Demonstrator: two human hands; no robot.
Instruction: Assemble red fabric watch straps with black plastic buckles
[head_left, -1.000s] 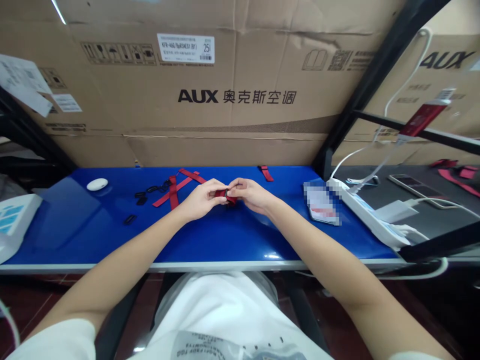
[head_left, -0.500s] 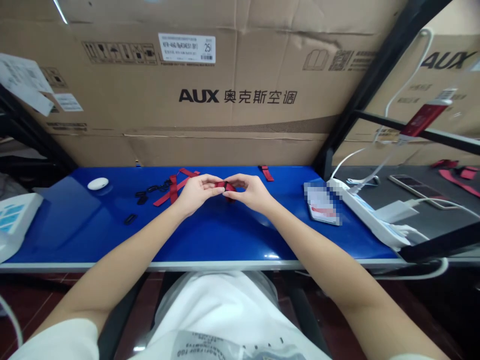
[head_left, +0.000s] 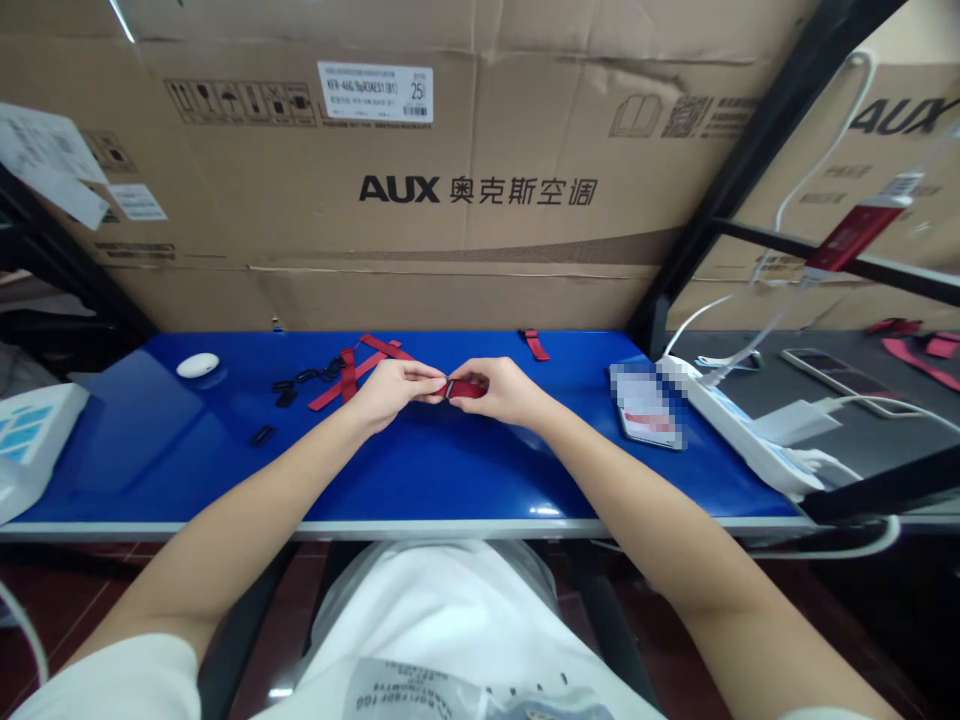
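Note:
Between my hands, just above the blue table (head_left: 465, 480), is a red strap (head_left: 468, 389) with a dark buckle (head_left: 449, 388) on it. My left hand (head_left: 401, 390) pinches the strap's left end beside the buckle. The fingers of my right hand (head_left: 499, 388) are closed on the strap to the right of the buckle. Several loose red straps (head_left: 349, 375) lie crossed to the left of my left hand. Near them are several black buckles (head_left: 285, 392), with one more (head_left: 262, 435) closer to the front edge. A short red strap with a black buckle (head_left: 535, 345) lies at the back.
A phone (head_left: 649, 408) and a white power strip (head_left: 739, 430) with cables lie at the right. At the left are a white round object (head_left: 198, 366) and a white device (head_left: 34, 440). Behind the table stands a large cardboard box (head_left: 450, 230) between black frame posts.
Both hands have moved slightly down, toward me. The strap between them is now turned flatter, and more of it and of the buckle shows.

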